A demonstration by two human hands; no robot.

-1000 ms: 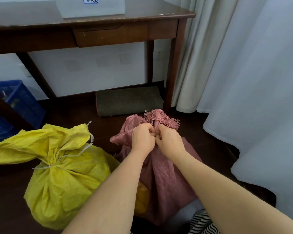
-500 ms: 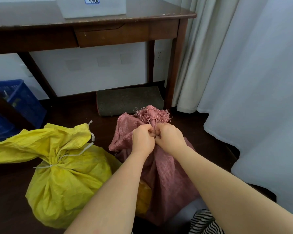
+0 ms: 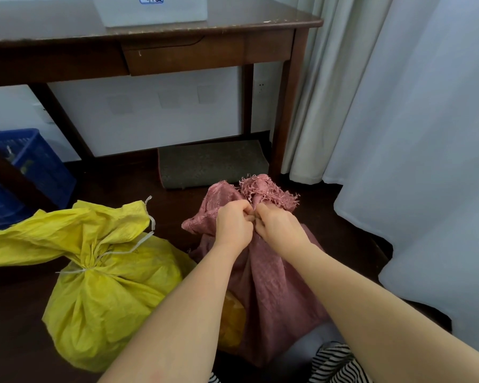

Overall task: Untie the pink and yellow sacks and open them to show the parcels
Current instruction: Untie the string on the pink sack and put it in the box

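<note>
1. Together, the left hand [image 3: 233, 228] and right hand [image 3: 281, 230] pinch the pink sack [image 3: 266, 277] at its gathered neck, fingers curled tight, frayed top above.
2. At nine o'clock of it, the yellow sack [image 3: 105, 294] sits on the floor [image 3: 14, 327], tied with white string [image 3: 116, 251].

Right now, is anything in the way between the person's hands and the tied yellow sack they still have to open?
Nothing visible. The crinkled yellow woven sack lies beside the left hand, only bare dark floor between. Both hands, the right hand too, grip the pink woven sack's neck.
</note>
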